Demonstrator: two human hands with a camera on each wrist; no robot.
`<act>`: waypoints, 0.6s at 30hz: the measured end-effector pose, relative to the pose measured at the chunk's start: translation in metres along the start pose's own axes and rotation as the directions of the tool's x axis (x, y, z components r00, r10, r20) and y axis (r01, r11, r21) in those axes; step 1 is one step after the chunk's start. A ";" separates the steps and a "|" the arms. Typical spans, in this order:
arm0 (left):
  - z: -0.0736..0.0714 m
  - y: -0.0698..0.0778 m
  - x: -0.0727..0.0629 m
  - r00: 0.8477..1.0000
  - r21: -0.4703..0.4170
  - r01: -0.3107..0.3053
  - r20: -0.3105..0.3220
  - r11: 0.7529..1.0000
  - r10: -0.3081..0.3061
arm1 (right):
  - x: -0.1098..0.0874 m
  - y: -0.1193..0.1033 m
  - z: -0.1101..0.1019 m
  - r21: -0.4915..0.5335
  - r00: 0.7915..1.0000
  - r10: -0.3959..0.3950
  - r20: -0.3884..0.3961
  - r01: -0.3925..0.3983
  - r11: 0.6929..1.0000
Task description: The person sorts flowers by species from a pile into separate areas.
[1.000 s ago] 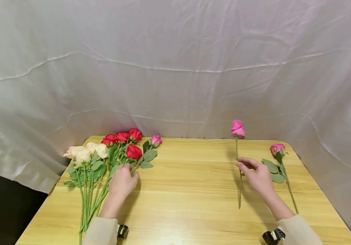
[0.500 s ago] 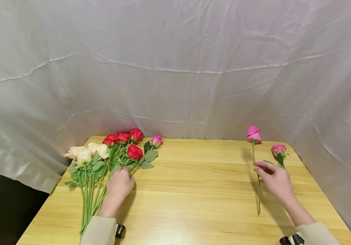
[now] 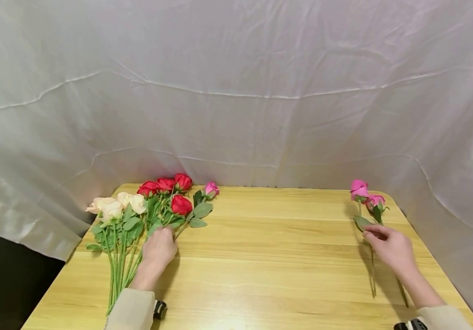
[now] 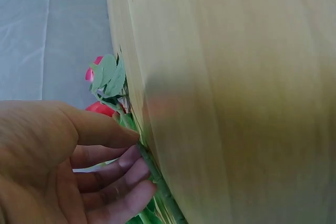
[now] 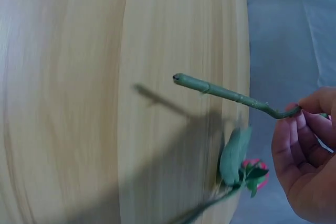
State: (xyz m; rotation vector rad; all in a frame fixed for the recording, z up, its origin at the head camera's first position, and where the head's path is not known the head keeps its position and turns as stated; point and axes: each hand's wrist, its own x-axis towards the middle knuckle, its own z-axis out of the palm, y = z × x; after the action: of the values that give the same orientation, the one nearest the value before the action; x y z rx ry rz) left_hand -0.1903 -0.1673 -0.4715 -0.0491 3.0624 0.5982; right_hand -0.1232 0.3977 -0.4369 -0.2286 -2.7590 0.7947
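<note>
My right hand (image 3: 394,251) pinches the stem of a bright pink rose (image 3: 359,189) between thumb and fingertips. Its stem (image 5: 226,94) sticks out from the fingers over the table, casting a shadow. Another pink rose (image 3: 376,202) lies just beside it, overlapped by the held one; its leaf (image 5: 235,157) shows under the hand. On the other side, my left hand (image 3: 159,250) holds the green stem (image 4: 163,187) of a third pink rose (image 3: 210,189) between thumb and fingers. Red roses (image 3: 181,205) lie against that rose's leaves.
Cream roses (image 3: 111,209) with long green stems lie at the left of the wooden table (image 3: 261,256), partly under the left forearm. A pale grey cloth (image 3: 236,123) hangs behind the table and along its sides.
My right hand has carried the pink rose rightward and lower in the head view, from apart to alongside the lying pink rose. The left hand has slid slightly down along its stem.
</note>
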 end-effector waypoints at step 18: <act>-0.001 -0.003 0.003 0.999 -0.004 0.003 0.036 1.000 -0.003 | 0.014 0.040 -0.014 -0.162 0.997 -0.023 0.077 0.035 0.986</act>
State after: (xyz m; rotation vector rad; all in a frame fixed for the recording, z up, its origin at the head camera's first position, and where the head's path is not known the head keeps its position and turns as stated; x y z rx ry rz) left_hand -0.1933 -0.1704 -0.4713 -0.0422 3.0260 0.5980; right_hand -0.1299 0.4412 -0.4444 -0.1927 -2.8934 0.5814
